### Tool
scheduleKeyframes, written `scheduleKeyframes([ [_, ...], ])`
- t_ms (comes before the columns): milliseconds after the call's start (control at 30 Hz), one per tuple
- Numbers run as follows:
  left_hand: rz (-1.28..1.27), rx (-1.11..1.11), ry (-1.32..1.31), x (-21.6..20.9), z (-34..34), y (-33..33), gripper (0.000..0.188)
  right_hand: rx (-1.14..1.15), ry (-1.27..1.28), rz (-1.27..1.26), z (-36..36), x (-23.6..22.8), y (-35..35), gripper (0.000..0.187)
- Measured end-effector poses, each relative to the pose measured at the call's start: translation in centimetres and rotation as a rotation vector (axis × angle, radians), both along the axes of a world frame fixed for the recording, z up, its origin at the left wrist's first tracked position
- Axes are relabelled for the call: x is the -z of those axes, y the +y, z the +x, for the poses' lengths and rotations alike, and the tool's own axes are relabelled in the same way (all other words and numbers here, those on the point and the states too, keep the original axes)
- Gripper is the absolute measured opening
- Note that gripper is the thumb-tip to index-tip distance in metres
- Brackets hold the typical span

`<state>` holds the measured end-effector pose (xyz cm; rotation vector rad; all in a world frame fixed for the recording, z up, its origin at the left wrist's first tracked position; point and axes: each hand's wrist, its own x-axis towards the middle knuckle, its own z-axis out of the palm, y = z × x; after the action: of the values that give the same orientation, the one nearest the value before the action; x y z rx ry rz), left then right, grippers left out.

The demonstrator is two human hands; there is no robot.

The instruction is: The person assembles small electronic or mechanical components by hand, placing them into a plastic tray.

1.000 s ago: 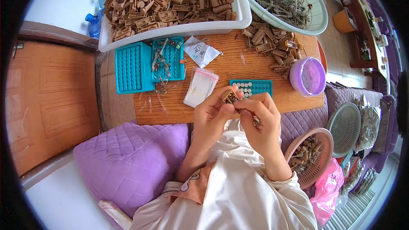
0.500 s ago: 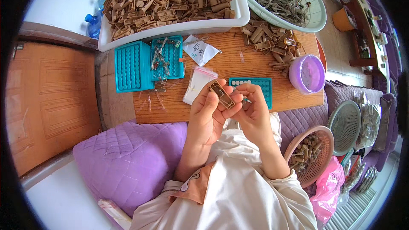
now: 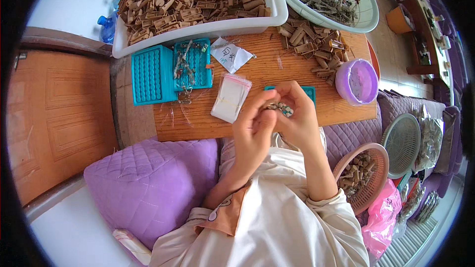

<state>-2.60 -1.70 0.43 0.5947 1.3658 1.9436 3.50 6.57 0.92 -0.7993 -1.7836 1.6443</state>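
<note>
My left hand [image 3: 252, 126] and my right hand [image 3: 301, 118] meet above the near edge of the wooden table. A small part of a brown plastic casing [image 3: 267, 108] shows at the left fingertips; the fingers hide most of it. Cupped in my curled right hand are several small round discs [image 3: 286, 111], silvery white with some teal. Just behind the right hand lies a teal tray [image 3: 310, 92], mostly covered by it. A stack of clear plastic bags [image 3: 230, 98] rests on the table left of my hands.
A white bin [image 3: 203, 32] of brown casings stands at the back, beside a pale green basket [image 3: 368, 20] of wired parts. Loose casings [image 3: 307, 44] lie near a purple bowl [image 3: 341, 84]. Teal trays [image 3: 151, 74] sit at left. A pink basket [image 3: 378, 168] is at right.
The brown casing, shown open side up before, has turned and is now mostly hidden by fingers. My right hand has closed in over it, and the discs in that hand now show.
</note>
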Motion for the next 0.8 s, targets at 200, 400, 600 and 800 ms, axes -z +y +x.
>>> scheduleKeyframes([
  [200, -0.084, 0.117, -0.251, 1.7, -1.7, 0.0, 0.033, -0.439, -0.276, 0.095, 1.6, -0.4, 4.3, 0.023],
  [400, -0.057, -0.004, -0.421, 3.4, -4.5, -0.7, 0.039, -0.027, -0.513, 0.393, 4.8, 3.6, 5.6, 0.016],
  [600, -0.141, 0.181, -0.415, 3.9, -2.9, -0.5, 0.041, 0.144, -0.47, 0.571, 4.2, 7.0, 3.5, 0.014],
  [800, -0.205, 0.304, -0.408, 3.8, -2.9, -0.3, 0.044, 0.055, -0.473, 0.829, 3.5, 7.4, 4.4, 0.013],
])
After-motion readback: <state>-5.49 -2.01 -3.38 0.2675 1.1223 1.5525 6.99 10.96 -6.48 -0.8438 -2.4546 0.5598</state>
